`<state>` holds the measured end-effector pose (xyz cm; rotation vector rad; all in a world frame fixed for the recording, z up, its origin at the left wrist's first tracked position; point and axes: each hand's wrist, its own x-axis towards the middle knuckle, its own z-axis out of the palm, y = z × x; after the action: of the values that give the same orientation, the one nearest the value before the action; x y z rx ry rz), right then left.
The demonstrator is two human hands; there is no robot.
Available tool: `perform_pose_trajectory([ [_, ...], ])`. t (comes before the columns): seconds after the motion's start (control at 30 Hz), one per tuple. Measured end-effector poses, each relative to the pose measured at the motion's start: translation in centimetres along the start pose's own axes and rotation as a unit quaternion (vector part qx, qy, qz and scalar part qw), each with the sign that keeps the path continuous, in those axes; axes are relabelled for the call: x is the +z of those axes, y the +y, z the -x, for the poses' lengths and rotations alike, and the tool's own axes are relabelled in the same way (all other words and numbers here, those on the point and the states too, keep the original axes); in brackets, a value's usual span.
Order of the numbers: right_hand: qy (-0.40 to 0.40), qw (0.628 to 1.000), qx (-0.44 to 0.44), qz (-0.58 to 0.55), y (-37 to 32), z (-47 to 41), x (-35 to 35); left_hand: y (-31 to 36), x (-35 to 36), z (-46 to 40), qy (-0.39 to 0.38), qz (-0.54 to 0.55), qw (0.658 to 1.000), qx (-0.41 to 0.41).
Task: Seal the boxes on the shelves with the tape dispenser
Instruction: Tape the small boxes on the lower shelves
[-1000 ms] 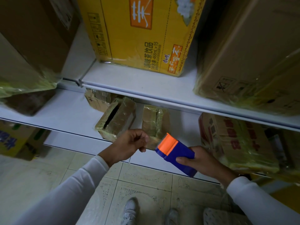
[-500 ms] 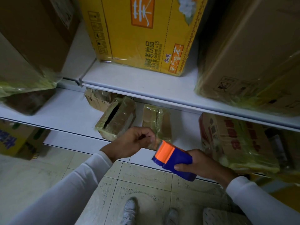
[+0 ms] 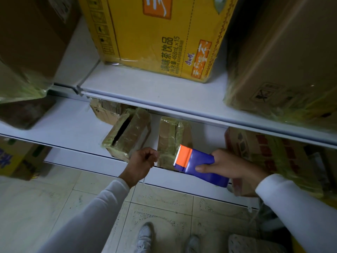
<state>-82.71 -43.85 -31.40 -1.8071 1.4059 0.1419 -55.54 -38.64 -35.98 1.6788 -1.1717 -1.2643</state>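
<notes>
Low in the middle of the frame, on the lower white shelf (image 3: pixel 73 128), two small cardboard boxes stand side by side, both wrapped in yellowish, wrinkled tape: the left small box (image 3: pixel 127 134) lies askew with a dark slit open along its top seam, and nothing inside can be made out through it; the right small box (image 3: pixel 172 137) shows its flaps taped over. The tape dispenser (image 3: pixel 196 165), purple-bodied with an orange front and a serrated white cutting edge, sits just in front of the right small box, at center right. The right hand (image 3: pixel 231 167) grasps it, thumb across its near side. The left hand (image 3: pixel 141 161), fingers curled together, seems to pinch a tape end, though the tape itself is too faint to be sure. On the upper shelf (image 3: pixel 145 88) a large yellow carton (image 3: pixel 155 33) stands between brown cartons
</notes>
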Motion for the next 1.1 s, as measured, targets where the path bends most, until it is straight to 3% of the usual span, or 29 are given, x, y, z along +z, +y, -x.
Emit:
perform_pose_trajectory([
  [0.33, 0.018, 0.997, 0.014, 0.069, -1.3, -3.0, 0.6, -1.6, -0.7, -2.3, 0.018, 0.021, 0.999, -0.016],
  [0.5, 0.022, 0.997, 0.039, 0.068, -1.2, -3.3, 0.5, -2.2, -0.7, -3.0, 0.01, 0.144, 0.983, -0.115],
  [0.57, 0.022, 0.997, 0.039, 0.062, -1.0, -3.4, 0.6, -2.9, -0.6, -3.0, 0.039, 0.14, 0.982, -0.121],
  [0.63, 0.018, 0.998, 0.037, 0.048, -0.9, -3.4, 0.9, -3.6, -0.3, -2.6, 0.097, 0.118, 0.986, -0.07],
  [0.7, 0.015, 0.999, 0.034, 0.037, -0.8, -3.4, 1.1, -3.9, 0.1, -2.2, 0.136, 0.047, 0.989, 0.04],
  [0.8, 0.012, 0.999, 0.038, 0.026, -0.7, -3.3, 1.2, -3.7, 0.3, -1.9, 0.09, -0.117, 0.971, 0.189],
  [1.0, 0.011, 0.999, 0.045, 0.005, -0.9, -3.0, 1.7, -3.8, 0.1, -2.7, 0.04, -0.22, 0.949, 0.223],
  [1.1, 0.006, 0.999, 0.041, 0.002, -1.2, -3.1, 1.7, -3.3, -0.9, -3.5, 0.016, -0.317, 0.902, 0.292],
])
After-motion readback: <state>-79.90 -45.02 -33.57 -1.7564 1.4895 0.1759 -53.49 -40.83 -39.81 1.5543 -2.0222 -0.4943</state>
